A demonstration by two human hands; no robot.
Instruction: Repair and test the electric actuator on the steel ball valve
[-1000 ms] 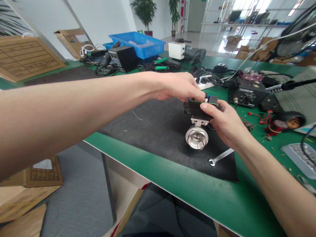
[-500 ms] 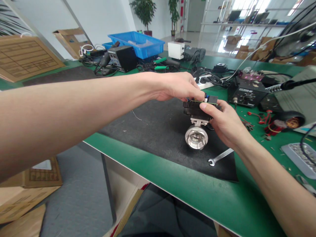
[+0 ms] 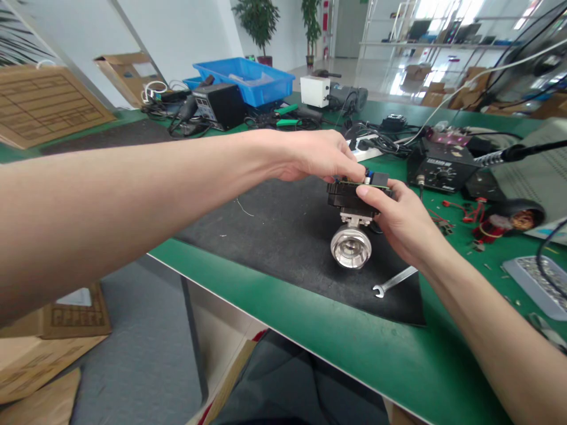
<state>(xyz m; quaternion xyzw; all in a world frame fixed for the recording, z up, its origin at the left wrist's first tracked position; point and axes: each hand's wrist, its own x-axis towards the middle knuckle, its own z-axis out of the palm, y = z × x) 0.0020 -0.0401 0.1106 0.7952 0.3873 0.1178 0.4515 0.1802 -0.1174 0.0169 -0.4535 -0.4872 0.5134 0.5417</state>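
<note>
An electric valve stands on the black mat: a black actuator housing (image 3: 346,197) above a shiny round metal valve body (image 3: 351,247). A circuit board (image 3: 377,179) with a black block and small parts lies on top of the open housing. My left hand (image 3: 323,154) reaches over from the left, its fingers closed at the board's left part; their tips are partly hidden. From the right, my right hand (image 3: 401,218) grips the actuator, thumb along the near edge of the board and other fingers behind. An open-end wrench (image 3: 396,281) lies close to my right wrist, partly covered by it.
The black mat (image 3: 274,236) covers part of the green bench (image 3: 248,289). Behind are a blue bin (image 3: 248,79), a power strip (image 3: 367,150) and tangled cables. A soldering station (image 3: 436,165), red wires and a tray of small parts (image 3: 538,283) line the right side.
Both hands keep the same hold on the valve and board. The whole view has shifted very slightly; nothing else visibly differs.
</note>
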